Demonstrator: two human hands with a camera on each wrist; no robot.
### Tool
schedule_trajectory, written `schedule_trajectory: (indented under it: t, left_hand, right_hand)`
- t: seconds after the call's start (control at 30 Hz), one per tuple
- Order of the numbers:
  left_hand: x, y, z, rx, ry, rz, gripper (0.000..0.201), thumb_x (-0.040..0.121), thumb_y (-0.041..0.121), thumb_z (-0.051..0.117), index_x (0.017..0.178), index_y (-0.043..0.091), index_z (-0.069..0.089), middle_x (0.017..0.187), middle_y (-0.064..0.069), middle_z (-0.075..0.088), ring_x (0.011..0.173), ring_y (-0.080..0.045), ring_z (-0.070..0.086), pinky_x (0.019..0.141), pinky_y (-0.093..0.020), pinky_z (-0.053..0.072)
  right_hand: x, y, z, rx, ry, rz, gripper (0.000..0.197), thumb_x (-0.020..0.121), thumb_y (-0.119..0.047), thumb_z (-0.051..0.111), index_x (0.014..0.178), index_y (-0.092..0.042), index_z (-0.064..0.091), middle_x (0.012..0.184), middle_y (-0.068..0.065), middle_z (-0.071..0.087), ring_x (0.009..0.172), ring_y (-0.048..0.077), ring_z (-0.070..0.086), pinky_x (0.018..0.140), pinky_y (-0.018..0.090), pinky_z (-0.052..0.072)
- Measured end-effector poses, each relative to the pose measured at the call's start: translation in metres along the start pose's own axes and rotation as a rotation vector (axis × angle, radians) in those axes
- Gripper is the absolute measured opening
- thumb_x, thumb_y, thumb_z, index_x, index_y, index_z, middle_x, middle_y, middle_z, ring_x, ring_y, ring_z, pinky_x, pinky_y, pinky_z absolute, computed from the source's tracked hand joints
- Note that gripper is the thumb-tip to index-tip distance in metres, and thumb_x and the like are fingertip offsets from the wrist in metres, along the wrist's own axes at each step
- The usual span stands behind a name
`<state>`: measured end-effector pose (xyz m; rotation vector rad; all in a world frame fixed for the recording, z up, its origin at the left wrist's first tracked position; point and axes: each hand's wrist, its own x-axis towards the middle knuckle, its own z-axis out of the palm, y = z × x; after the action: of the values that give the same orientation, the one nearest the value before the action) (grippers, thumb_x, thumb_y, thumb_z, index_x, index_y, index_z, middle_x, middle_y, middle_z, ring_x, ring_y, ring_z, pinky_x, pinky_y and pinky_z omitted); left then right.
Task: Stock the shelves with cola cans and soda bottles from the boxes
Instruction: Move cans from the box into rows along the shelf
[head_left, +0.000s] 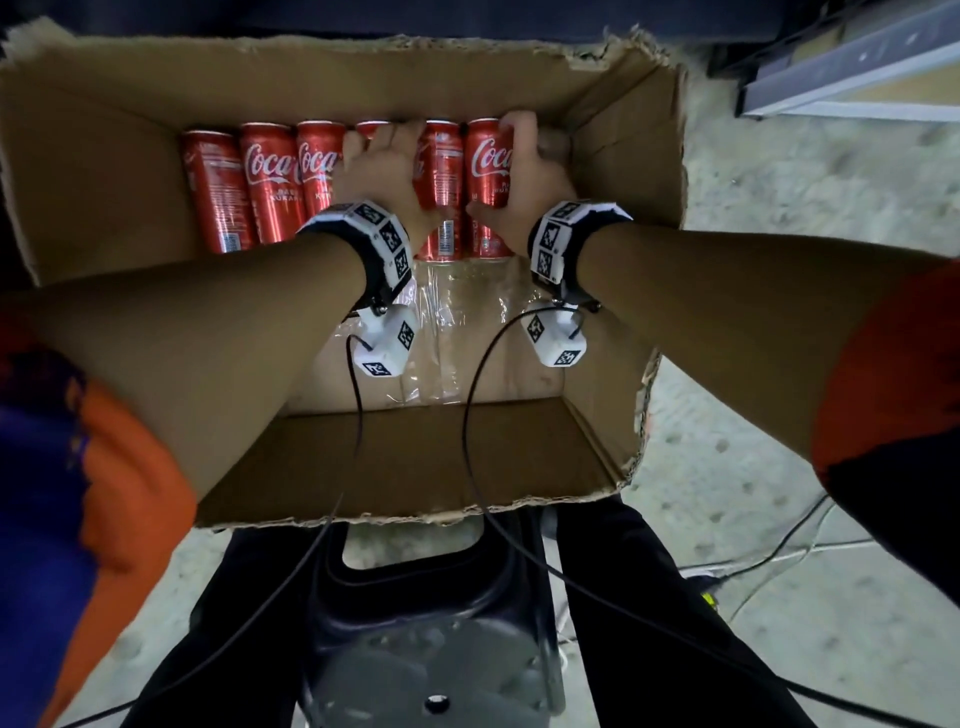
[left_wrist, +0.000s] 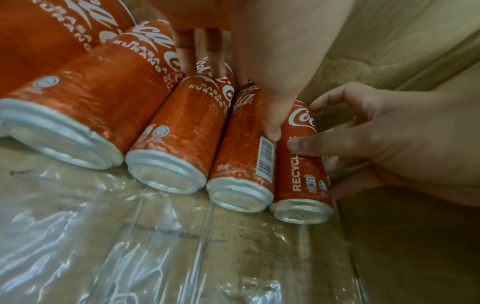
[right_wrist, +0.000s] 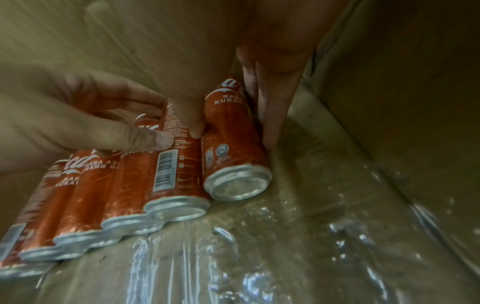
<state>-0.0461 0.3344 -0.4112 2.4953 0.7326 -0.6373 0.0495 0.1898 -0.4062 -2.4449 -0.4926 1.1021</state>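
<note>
red slim aluminium cola cans (head_left: 275, 187) lie in a row at far wall of torn brown cardboard box (head_left: 104, 171); rigid, smooth, likely slippery | grasp round mid-body | left hand (head_left: 387, 171) clasps second-from-right can (head_left: 441, 171); right hand (head_left: 524, 171) clasps end can (head_left: 485, 161)

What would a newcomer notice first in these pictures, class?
A row of red cans lies side by side along the far wall of an open cardboard box. Both hands reach in: the left hand holds a can near the row's right end, and the right hand holds the end can. Crinkled clear plastic covers the box floor.
</note>
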Motion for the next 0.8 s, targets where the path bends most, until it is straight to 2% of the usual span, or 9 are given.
schedule_trajectory:
  t: [0.1,0.17,0.23,0.3,0.43,0.53,0.67,0.73,0.8]
  left_hand:
    - [-0.002,0.000,0.005,-0.010,-0.016,-0.027,0.089,0.069,0.061,0.073,0.145,0.025,0.042,0.141,-0.004,0.053,0.130,-0.030,0.048,0.116,-0.046,0.028]
    - [-0.005,0.004,0.006,-0.013,-0.047,-0.044,0.091,0.068,0.055,0.077,0.145,0.023,0.041,0.140,-0.005,0.053,0.130,-0.032,0.049,0.115,-0.049,0.032]
    - [-0.010,0.011,0.005,0.005,-0.095,-0.054,0.093,0.069,0.044,0.081,0.147,0.019,0.038,0.141,-0.008,0.051,0.130,-0.035,0.048,0.111,-0.052,0.037]
    - [-0.015,0.015,0.006,0.008,-0.141,-0.044,0.089,0.074,0.032,0.081,0.149,0.016,0.037,0.143,-0.011,0.045,0.131,-0.035,0.046,0.111,-0.051,0.039]
    - [-0.028,0.023,0.010,-0.034,-0.201,-0.018,0.084,0.077,0.016,0.079,0.149,0.008,0.035,0.147,-0.017,0.034,0.129,-0.039,0.047,0.111,-0.049,0.041]
    - [-0.034,0.029,0.012,-0.095,-0.213,-0.033,0.085,0.077,0.016,0.080,0.148,0.010,0.033,0.151,-0.020,0.031,0.126,-0.039,0.051,0.107,-0.045,0.044]
    - [-0.041,0.033,0.018,-0.128,-0.228,-0.039,0.070,0.084,0.013,0.074,0.142,0.011,0.037,0.152,-0.020,0.030,0.116,-0.037,0.058,0.101,-0.042,0.046]
    - [-0.044,0.035,0.025,-0.130,-0.228,-0.056,0.067,0.084,0.012,0.074,0.139,0.011,0.037,0.149,-0.019,0.035,0.113,-0.036,0.060,0.097,-0.041,0.047]
    - [-0.049,0.038,0.033,-0.152,-0.215,-0.078,0.064,0.085,0.011,0.074,0.136,0.009,0.036,0.138,-0.019,0.048,0.112,-0.034,0.061,0.093,-0.037,0.047]
  right_hand:
    - [-0.001,0.004,0.003,0.075,0.035,0.092,0.086,0.069,-0.028,0.080,0.138,-0.030,0.028,0.135,0.008,0.048,0.105,0.020,0.062,0.090,0.039,0.057]
    - [-0.004,0.009,0.005,0.134,0.011,0.191,0.096,0.067,-0.024,0.084,0.143,-0.030,0.025,0.136,0.006,0.050,0.106,0.018,0.061,0.090,0.036,0.055]
    - [-0.008,0.015,0.007,0.173,-0.037,0.272,0.104,0.067,-0.020,0.088,0.149,-0.028,0.024,0.134,0.002,0.053,0.107,0.017,0.057,0.090,0.037,0.051]
    - [-0.012,0.022,0.009,0.175,-0.097,0.321,0.094,0.071,-0.018,0.087,0.148,-0.024,0.032,0.124,-0.004,0.055,0.104,0.015,0.053,0.091,0.036,0.047]
    - [-0.021,0.031,0.014,0.215,-0.085,0.323,0.081,0.079,-0.022,0.084,0.145,-0.023,0.037,0.111,-0.008,0.052,0.097,0.013,0.052,0.084,0.031,0.042]
    - [-0.022,0.031,0.017,0.225,-0.056,0.318,0.071,0.082,-0.026,0.083,0.140,-0.021,0.042,0.118,-0.004,0.059,0.098,0.012,0.052,0.084,0.030,0.042]
    - [-0.026,0.030,0.021,0.262,-0.036,0.316,0.077,0.081,-0.025,0.083,0.143,-0.020,0.038,0.125,-0.002,0.059,0.100,0.013,0.052,0.086,0.031,0.043]
    - [-0.029,0.029,0.024,0.278,-0.002,0.311,0.078,0.079,-0.024,0.083,0.142,-0.018,0.037,0.124,-0.001,0.058,0.101,0.014,0.054,0.089,0.033,0.047]
    - [-0.033,0.028,0.025,0.282,0.037,0.300,0.080,0.076,-0.024,0.085,0.138,-0.019,0.035,0.126,0.002,0.059,0.104,0.017,0.058,0.094,0.036,0.051]
